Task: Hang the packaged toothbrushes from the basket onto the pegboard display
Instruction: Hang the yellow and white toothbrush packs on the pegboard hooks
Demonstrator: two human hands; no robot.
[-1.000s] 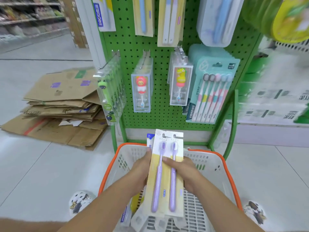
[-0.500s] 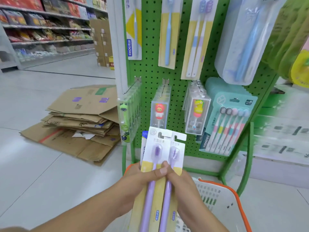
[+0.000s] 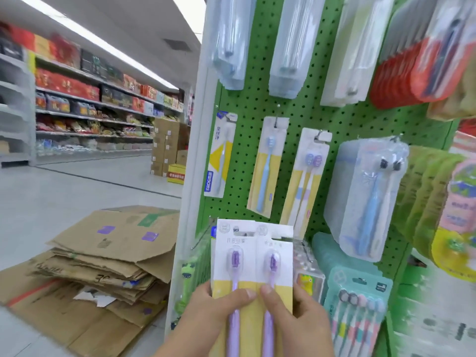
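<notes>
The purple toothbrush packs point(image 3: 253, 256) are held from both sides. The left hand point(image 3: 206, 315) is curled round the left edge, with its thumb pressed on the front card, and the right hand point(image 3: 301, 323) is curled round the right edge in the same way. Nothing else is held by either hand.

Compared with a second ago, the packs have been lifted out of the basket, which is no longer seen, and raised in front of the green pegboard point(image 3: 291, 109). The view has also been turned upward, so that the higher rows of hooks are now shown. From this it is judged that picking up is finished and a hook is being looked for. No pack has yet been hung.

Two packs are shown side by side, slightly overlapped, and more cards seem to be stacked behind them. Each has a white upper part with a hang hole, a yellow lower part, and one purple brush under a clear bubble. A hanging two-brush pack point(image 3: 304, 176) of similar colours is seen just above them, so its hook may be the right one.
</notes>
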